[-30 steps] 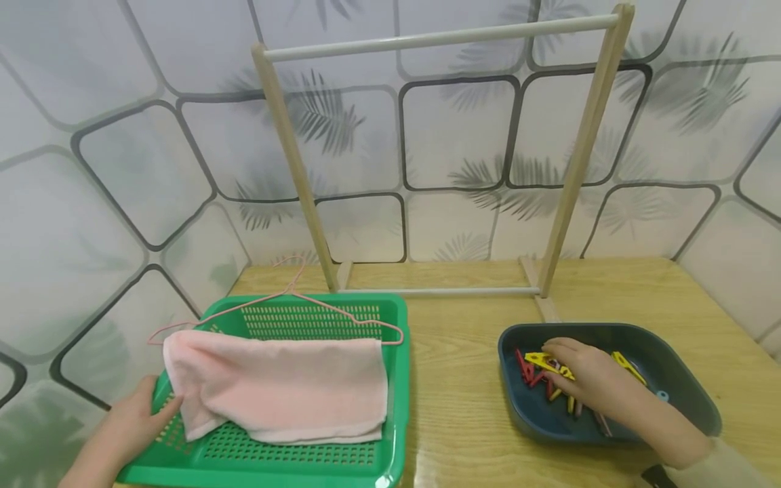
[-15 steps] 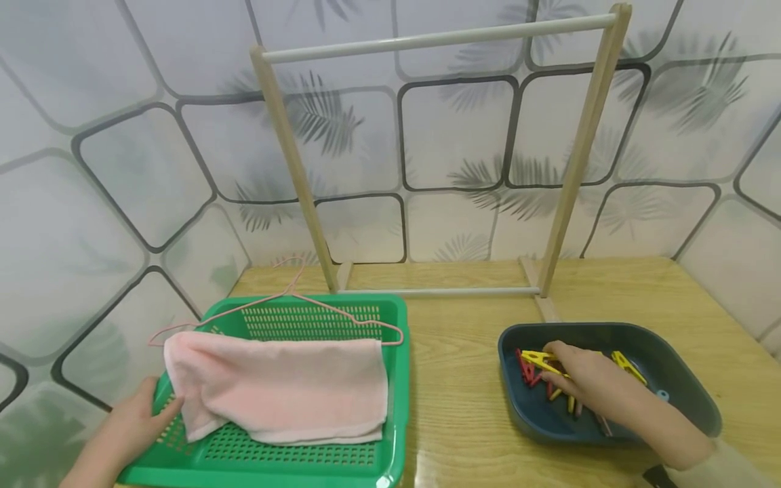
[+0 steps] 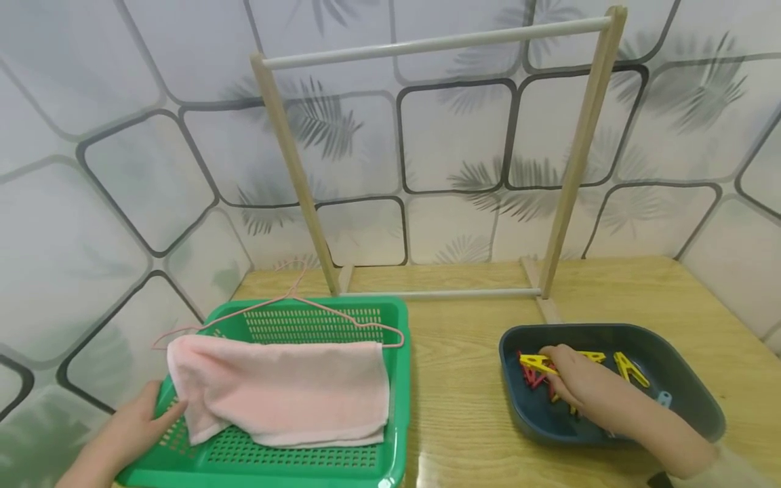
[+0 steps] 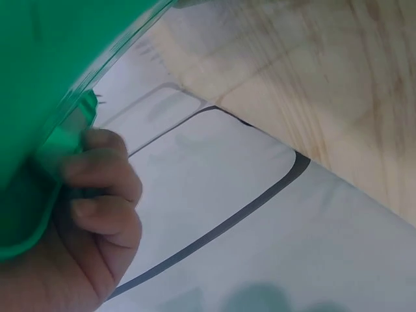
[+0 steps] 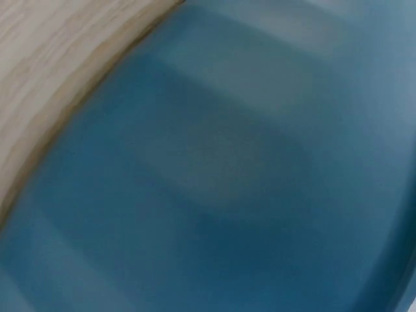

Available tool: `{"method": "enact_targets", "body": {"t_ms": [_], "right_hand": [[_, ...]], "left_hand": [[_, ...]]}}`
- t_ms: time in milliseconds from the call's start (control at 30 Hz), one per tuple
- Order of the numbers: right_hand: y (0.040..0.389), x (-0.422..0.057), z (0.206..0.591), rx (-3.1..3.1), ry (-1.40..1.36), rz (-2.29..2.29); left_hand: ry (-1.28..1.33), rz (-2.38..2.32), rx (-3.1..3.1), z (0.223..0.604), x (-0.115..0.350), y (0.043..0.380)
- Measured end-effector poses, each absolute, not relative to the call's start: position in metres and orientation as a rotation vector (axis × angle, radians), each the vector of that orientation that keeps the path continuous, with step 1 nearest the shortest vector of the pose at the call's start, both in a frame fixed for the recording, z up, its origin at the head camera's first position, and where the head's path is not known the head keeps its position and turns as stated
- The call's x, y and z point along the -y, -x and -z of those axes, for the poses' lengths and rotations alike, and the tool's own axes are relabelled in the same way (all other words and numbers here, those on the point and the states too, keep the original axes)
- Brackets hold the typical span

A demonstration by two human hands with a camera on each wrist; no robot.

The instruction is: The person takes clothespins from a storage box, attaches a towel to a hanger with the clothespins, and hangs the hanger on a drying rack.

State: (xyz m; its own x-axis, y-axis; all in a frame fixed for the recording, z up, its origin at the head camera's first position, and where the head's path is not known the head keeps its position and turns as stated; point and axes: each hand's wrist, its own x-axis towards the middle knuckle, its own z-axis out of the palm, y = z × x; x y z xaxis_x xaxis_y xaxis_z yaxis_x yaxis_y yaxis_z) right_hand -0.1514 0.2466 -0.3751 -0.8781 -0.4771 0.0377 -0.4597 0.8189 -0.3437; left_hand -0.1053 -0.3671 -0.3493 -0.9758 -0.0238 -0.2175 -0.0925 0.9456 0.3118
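My left hand [image 3: 137, 421] grips the left side of a green plastic basket [image 3: 399, 390]; in the left wrist view its fingers [image 4: 110, 172] curl around the rim from outside. Across the basket lies a pink hanger [image 3: 332, 310], and a folded pink towel [image 3: 293, 390] covers its lower part. My right hand [image 3: 601, 394] reaches into a dark blue basin [image 3: 702, 390] and pinches a yellow clothespin [image 3: 537, 363] between thumb and fingers. Beneath it lie red clothespins [image 3: 532, 379] and more yellow ones, partly hidden by the hand. The right wrist view shows only the basin's blurred blue wall [image 5: 195, 162].
Behind the basket and basin stands a wooden rack [image 3: 576, 163] with a white top bar [image 3: 439, 45] and a thin lower bar. Patterned wall covering surrounds the wooden table [image 3: 457, 379] at the back and sides. Another yellow clothespin [image 3: 631, 369] lies deeper in the basin.
My right hand has shifted slightly left and down within the basin, with the yellow clothespin shifting along. The left hand keeps its grip on the basket.
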Motion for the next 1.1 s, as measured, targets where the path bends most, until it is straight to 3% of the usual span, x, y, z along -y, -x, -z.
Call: {"method": "enact_targets", "body": {"t_ms": [700,1100], "right_hand": [[0.151,-0.25,0.379,-3.084,0.952,0.479],[0.151,-0.251,0.381,-3.086,0.981,0.48]], "left_hand": [[-0.04,-0.269,-3.074,0.298,0.363,0.102],[-0.207,-0.159,-3.133,0.266,0.326,0.13]]}}
